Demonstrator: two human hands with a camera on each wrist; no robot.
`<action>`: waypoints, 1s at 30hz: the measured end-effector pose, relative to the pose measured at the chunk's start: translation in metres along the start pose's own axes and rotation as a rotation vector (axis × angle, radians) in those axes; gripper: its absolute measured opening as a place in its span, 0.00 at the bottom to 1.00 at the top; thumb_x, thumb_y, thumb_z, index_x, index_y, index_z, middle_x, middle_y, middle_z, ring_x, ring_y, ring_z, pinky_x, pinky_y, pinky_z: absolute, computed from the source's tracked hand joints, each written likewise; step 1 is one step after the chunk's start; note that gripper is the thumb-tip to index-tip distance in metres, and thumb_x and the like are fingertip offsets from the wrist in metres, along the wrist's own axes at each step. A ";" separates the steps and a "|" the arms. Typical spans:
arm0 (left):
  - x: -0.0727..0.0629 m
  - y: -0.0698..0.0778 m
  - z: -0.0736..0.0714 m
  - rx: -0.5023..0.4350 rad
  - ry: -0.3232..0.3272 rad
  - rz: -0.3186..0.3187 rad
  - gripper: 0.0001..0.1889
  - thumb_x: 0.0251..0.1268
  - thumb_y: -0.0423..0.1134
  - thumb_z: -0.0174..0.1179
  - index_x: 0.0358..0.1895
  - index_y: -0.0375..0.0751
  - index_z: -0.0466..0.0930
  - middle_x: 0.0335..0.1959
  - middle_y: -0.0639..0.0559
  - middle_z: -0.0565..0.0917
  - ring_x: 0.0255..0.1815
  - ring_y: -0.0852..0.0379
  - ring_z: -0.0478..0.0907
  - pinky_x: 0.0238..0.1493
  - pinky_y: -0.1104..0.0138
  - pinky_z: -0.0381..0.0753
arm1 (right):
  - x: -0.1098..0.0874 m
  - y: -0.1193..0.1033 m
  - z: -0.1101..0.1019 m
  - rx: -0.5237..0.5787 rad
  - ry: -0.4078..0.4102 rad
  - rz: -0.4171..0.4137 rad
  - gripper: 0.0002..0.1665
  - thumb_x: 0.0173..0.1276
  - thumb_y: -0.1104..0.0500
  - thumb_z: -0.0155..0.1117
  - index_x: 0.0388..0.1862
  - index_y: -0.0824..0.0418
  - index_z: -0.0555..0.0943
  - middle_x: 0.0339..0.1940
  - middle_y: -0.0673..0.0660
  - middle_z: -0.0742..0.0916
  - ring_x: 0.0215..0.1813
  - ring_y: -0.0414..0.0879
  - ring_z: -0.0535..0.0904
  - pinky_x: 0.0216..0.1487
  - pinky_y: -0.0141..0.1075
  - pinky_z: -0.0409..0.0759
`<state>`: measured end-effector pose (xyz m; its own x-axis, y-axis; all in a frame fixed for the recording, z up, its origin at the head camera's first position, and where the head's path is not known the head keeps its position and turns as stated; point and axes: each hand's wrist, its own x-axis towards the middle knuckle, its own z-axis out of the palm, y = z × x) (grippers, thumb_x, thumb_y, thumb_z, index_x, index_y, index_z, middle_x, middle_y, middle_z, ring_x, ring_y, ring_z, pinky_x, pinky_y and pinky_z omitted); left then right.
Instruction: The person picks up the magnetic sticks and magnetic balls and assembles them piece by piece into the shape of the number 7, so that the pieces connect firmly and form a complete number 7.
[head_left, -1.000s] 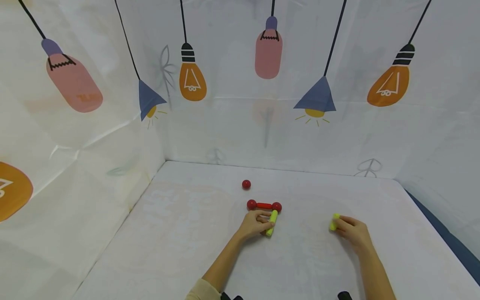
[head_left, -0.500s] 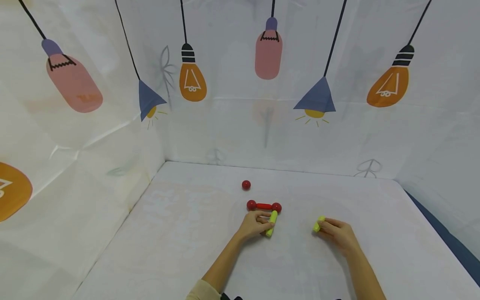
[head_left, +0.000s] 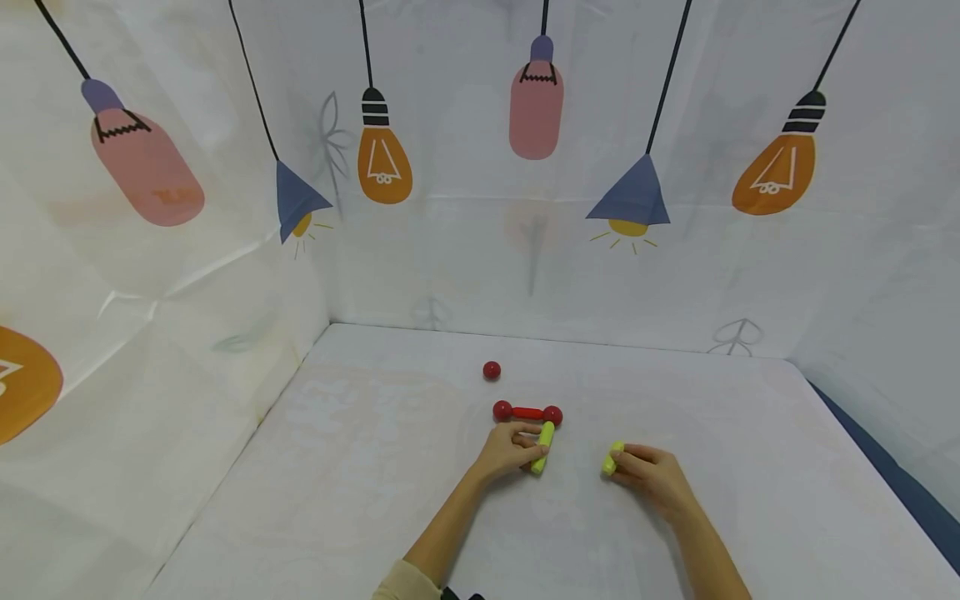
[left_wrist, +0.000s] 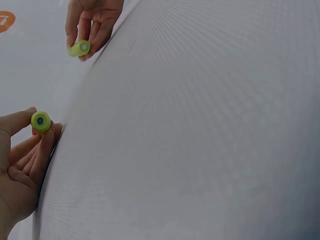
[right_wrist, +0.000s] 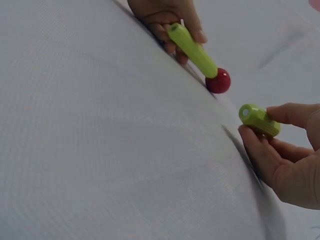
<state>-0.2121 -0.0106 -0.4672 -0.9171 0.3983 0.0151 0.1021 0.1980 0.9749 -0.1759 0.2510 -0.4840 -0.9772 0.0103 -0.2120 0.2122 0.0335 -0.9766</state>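
Between left thumb and fingers my left hand (head_left: 504, 450) pinches a yellow-green magnetic rod (head_left: 543, 448). Its far end meets a red ball (head_left: 552, 415), as the right wrist view shows. A red rod (head_left: 528, 413) joins that ball to another red ball (head_left: 502, 410) on its left. To the right, my right hand (head_left: 657, 478) pinches a second yellow-green rod (right_wrist: 262, 121), a gap away from the first. Its end facing the right wrist camera has a pale round centre. A dark centre shows on the first rod's near end (left_wrist: 40, 121) in the left wrist view.
A loose red ball (head_left: 491, 371) lies on the white table (head_left: 360, 467), beyond the joined pieces. White sheeting (head_left: 465, 267) with printed lamps stands along the back and left side. A dark blue strip (head_left: 892, 467) runs past the right table edge.
My right hand has come left and slightly nearer the body with its yellow-green rod, toward the left hand. The left hand, its rod and the red pieces have stayed put.
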 end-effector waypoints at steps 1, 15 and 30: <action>0.001 -0.001 0.000 0.000 0.001 0.003 0.18 0.57 0.31 0.63 0.50 0.24 0.77 0.32 0.37 0.84 0.25 0.63 0.76 0.26 0.71 0.78 | 0.000 0.000 0.002 0.004 -0.002 0.001 0.31 0.66 0.66 0.59 0.58 0.87 0.62 0.40 0.59 0.84 0.38 0.43 0.84 0.44 0.34 0.81; 0.019 -0.040 0.004 0.043 0.017 0.071 0.20 0.55 0.41 0.67 0.49 0.33 0.81 0.31 0.51 0.85 0.28 0.65 0.78 0.26 0.72 0.79 | -0.004 0.001 0.032 0.020 -0.090 0.027 0.32 0.64 0.65 0.60 0.58 0.87 0.63 0.40 0.58 0.84 0.38 0.42 0.83 0.44 0.36 0.82; 0.023 -0.041 0.008 0.080 0.053 0.016 0.19 0.57 0.38 0.65 0.51 0.36 0.81 0.35 0.46 0.85 0.29 0.63 0.79 0.27 0.73 0.77 | -0.011 0.002 0.057 0.011 -0.160 0.034 0.33 0.64 0.63 0.61 0.58 0.87 0.64 0.40 0.59 0.84 0.38 0.43 0.83 0.43 0.38 0.82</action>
<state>-0.2344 -0.0021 -0.5083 -0.9340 0.3546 0.0442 0.1452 0.2636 0.9536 -0.1652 0.1942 -0.4861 -0.9576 -0.1478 -0.2473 0.2463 0.0252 -0.9689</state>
